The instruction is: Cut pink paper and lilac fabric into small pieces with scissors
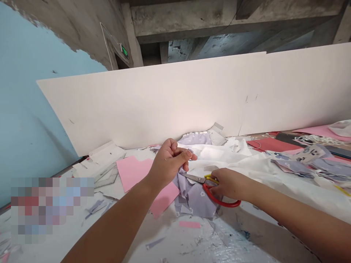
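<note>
Bare left forearm [117,219] leads to the left grip [171,157], closed on lavender, flower-printed fabric [203,201] just beneath it. Right of that, the right grip [229,184] holds metal scissors [202,180] with red and yellow handles, blades pointing at the fabric. A pink sheet [134,171] lies on the white worktop [170,237] below the left grip.

The single view looks from head height, forward and down across the counter [161,243], close enough that both forearms [120,219] reach in from below and the left hand [174,157] and right hand [231,183] sit near mid-frame; the board [164,106] backs them, beams [186,22] above.
</note>
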The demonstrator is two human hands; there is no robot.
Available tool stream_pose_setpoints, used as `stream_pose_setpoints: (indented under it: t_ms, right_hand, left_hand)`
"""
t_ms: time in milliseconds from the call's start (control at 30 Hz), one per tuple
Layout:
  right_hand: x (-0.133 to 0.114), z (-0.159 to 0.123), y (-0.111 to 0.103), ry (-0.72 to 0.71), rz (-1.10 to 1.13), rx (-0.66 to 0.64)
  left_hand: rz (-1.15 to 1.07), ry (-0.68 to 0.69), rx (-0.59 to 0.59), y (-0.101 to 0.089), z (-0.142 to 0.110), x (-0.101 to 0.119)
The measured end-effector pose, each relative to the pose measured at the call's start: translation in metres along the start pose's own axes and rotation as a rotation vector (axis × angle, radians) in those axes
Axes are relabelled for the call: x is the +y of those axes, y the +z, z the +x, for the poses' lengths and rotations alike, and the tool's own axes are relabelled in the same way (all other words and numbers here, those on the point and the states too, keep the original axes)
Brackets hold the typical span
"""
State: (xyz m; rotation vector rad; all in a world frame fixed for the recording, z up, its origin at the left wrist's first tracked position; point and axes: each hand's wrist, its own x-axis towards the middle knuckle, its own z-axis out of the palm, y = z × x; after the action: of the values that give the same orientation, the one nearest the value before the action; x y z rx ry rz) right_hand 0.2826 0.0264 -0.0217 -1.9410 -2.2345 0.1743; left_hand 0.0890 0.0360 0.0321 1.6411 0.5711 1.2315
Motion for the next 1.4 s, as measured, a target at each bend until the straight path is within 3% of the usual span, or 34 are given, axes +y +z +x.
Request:
stream_pose_setpoints:
  t_ms: [100, 133, 200, 333, 667, 767, 900, 1033, 1200, 1300, 1400]
  right_hand:
    - [-0.011, -0.011, -0.01, -0.009, 0.003, 0.115]
    - [-0.015, -0.016, -0.016, -0.092, 0.094, 0.251]
    - [-0.024, -0.027, -0.028, -0.234, 0.406, 0.342]
    - [-0.029, -0.034, -0.036, -0.3, 0.721, 0.216]
    - [-0.018, -0.021, -0.025, -0.283, 0.812, 0.043]
    - [-0.017, -0.021, -0.025, -0.304, 0.821, 0.092]
    - [-0.011, -0.016, -0.027, -0.281, 0.891, 0.208]
    - [-0.008, -0.009, -0.024, -0.243, 1.059, 0.177]
    - [-0.013, -0.003, -0.001, -0.277, 1.529, 0.008]
    - [-0.015, 0.003, 0.018, -0.19, 1.515, 0.03]
    - [-0.011, 0.01, 0.035, -0.1, 1.508, 0.031]
  left_hand:
    - [0.043, -0.056, -0.076, 0.004, -0.001, -0.003]
    - [0.066, -0.071, -0.106, 0.006, -0.003, -0.004]
    - [0.121, -0.096, -0.163, 0.01, -0.006, -0.007]
    - [0.276, -0.11, -0.209, 0.016, -0.01, -0.016]
    - [0.342, -0.155, -0.275, 0.014, -0.009, -0.027]
    - [0.276, -0.171, -0.294, 0.011, -0.007, -0.022]
    - [0.245, -0.18, -0.224, 0.001, 0.0, -0.017]
    - [0.202, -0.194, -0.186, -0.006, 0.006, -0.02]
    - [0.042, -0.188, -0.097, 0.003, 0.006, -0.047]
    - [0.016, -0.251, -0.041, 0.012, 0.002, -0.07]
    - [0.067, -0.279, -0.081, 0.016, -0.002, -0.09]
